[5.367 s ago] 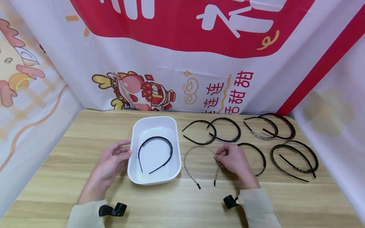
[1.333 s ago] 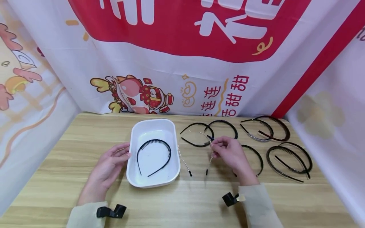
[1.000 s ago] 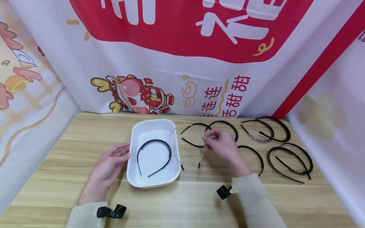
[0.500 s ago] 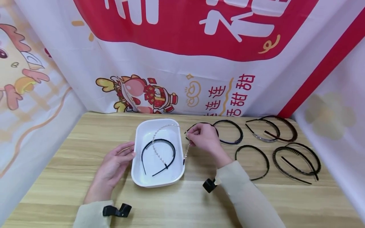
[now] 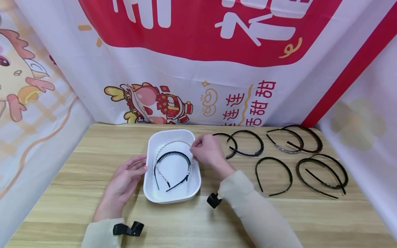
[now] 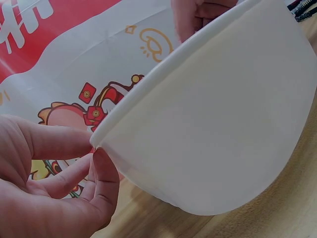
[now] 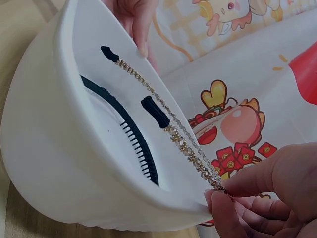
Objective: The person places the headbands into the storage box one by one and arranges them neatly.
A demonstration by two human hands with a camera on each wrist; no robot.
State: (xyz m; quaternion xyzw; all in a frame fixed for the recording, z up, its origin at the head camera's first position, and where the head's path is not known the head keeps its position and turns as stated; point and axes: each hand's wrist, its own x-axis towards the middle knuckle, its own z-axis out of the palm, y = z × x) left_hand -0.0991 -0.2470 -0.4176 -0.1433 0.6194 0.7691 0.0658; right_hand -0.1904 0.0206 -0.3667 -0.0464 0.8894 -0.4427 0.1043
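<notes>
In the head view a white plastic tub (image 5: 172, 199) stands on the table with a black toothed headband (image 5: 173, 153) lying inside. My right hand (image 5: 206, 150) pinches a thin beaded headband (image 5: 158, 156) by its side, at the tub's right rim. The beaded band hangs within the tub over the black one, as the head view shows. In the right wrist view its two black end tips (image 7: 155, 112) point away from my fingers. At the tub's left side my left hand (image 5: 127, 177) holds the rim with thumb and fingertips, seen close in the left wrist view.
Several dark headbands lie to the right: an overlapping pair (image 5: 246, 155) behind my right hand, a single black one (image 5: 289, 175), another pair (image 5: 317, 144) at the back right, and one more (image 5: 314, 189) below. A printed cloth (image 5: 198, 86) hangs behind the table.
My right hand has carried the beaded headband from the table leftward over the tub's right rim and down into the tub. My left hand stays at the tub's left rim.
</notes>
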